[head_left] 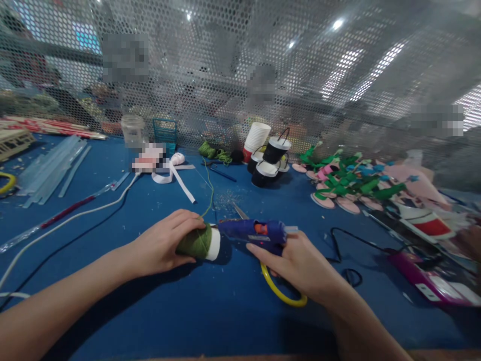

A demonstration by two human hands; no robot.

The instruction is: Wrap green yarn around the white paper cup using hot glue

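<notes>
My left hand (171, 240) is wrapped round a white paper cup (214, 244) lying on its side, its wall wound with green yarn (198, 242). A loose strand of that yarn runs away over the table. In my right hand (295, 260) is a blue hot glue gun (251, 233) with a clear stick in its back end. Its nozzle points left and is close to the cup's upper edge; whether the two touch, I cannot tell. Scissors with a yellow handle (280, 291) lie under the glue gun and my right hand, their blade tip showing beyond it.
Clear glue sticks (56, 168) and a white ribbon (180, 180) lie at the left. Stacked paper cups (257, 138) and black-wrapped cups (265, 173) stand at the back. Flower-like crafts (341, 183) and a purple power strip (424, 276) are at the right, before a perforated metal screen (210, 65).
</notes>
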